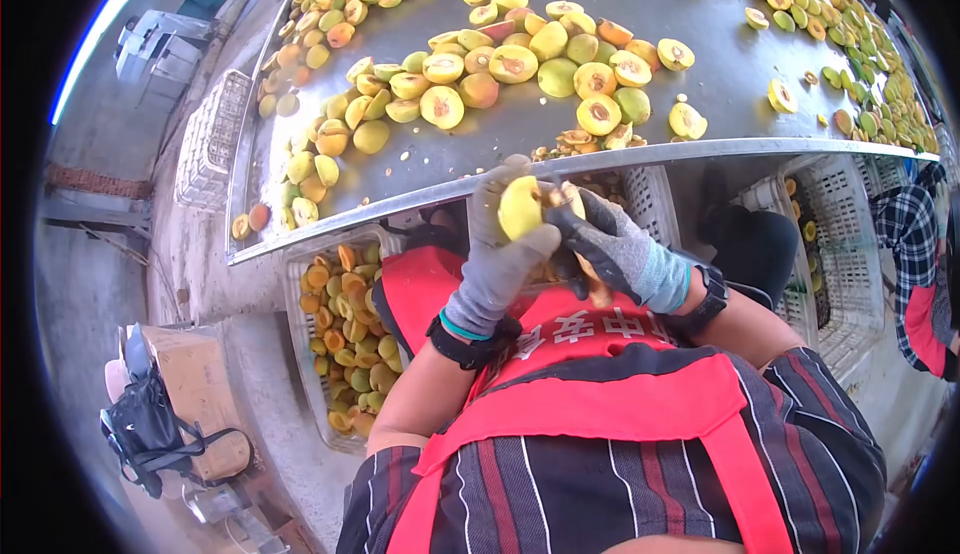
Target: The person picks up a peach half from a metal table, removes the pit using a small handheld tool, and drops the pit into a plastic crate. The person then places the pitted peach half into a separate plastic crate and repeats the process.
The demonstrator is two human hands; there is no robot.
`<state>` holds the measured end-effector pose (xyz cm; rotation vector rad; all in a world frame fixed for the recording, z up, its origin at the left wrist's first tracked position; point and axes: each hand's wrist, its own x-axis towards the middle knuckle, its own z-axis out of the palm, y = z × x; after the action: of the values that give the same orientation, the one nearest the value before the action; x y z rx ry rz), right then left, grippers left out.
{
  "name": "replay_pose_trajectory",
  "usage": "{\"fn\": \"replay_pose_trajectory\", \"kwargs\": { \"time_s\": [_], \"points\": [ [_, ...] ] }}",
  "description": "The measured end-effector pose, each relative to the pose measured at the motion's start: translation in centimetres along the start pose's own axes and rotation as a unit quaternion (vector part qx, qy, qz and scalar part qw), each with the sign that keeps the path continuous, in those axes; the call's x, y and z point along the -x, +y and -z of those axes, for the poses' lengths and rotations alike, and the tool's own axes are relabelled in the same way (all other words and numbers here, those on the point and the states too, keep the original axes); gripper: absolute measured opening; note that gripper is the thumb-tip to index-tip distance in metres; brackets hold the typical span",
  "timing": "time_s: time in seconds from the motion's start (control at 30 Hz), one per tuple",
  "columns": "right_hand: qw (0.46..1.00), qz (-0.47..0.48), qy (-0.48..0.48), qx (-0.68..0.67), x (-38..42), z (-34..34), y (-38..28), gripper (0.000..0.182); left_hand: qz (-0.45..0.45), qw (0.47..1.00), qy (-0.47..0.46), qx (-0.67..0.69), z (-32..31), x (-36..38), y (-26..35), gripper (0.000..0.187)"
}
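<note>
My left hand (500, 254), in a grey glove, grips a yellow-green peach (522, 206) just below the edge of the metal table (700, 64). My right hand (610, 244), in a darker grey glove, closes on the same fruit from the right, fingers pressed against it; whether it holds a tool is hidden. A pile of whole and halved peaches (540, 64) lies on the table just beyond my hands. I wear a red apron (600, 394) over a striped shirt.
A white crate of peach halves (340, 334) sits under the table to my left, more crates (840, 244) to the right. Peaches line both table sides (320, 24). Another person in a plaid sleeve (915, 244) stands at right. A black bag (150, 424) rests lower left.
</note>
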<state>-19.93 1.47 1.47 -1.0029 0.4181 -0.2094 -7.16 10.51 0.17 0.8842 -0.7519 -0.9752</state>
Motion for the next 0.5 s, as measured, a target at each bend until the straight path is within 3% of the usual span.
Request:
{"fn": "replay_pose_trajectory", "kwargs": {
  "time_s": [0.03,0.1,0.13,0.2,0.33,0.4,0.5],
  "points": [
    [1.0,0.0,0.002,-0.001,0.3,-0.1,-0.5,0.034,0.002,1.0,-0.001,0.001,0.4,0.1,0.2,0.066],
    [0.973,0.032,0.051,0.224,0.6,0.2,-1.4,0.033,0.107,0.989,-0.037,0.096,1.6,0.2,1.0,0.056],
    [0.973,0.032,0.051,0.223,0.6,0.3,-1.5,0.033,0.107,0.989,-0.037,0.096,1.5,0.2,1.0,0.056],
    [0.864,0.179,0.056,0.467,0.5,0.6,-1.7,0.035,0.07,0.995,0.002,0.069,1.3,0.3,0.8,0.052],
    [0.814,0.164,0.038,0.555,0.4,0.5,-1.4,0.035,0.08,0.996,-0.024,0.028,1.6,0.4,1.1,0.052],
    [0.822,0.164,0.027,0.545,0.6,0.3,-1.5,0.036,0.116,0.99,0.043,0.073,1.2,0.6,1.5,0.056],
    [0.841,0.153,0.014,0.52,1.0,-0.2,-1.5,0.032,0.159,0.98,0.001,0.117,2.2,0.7,1.6,0.054]
  ]
}}
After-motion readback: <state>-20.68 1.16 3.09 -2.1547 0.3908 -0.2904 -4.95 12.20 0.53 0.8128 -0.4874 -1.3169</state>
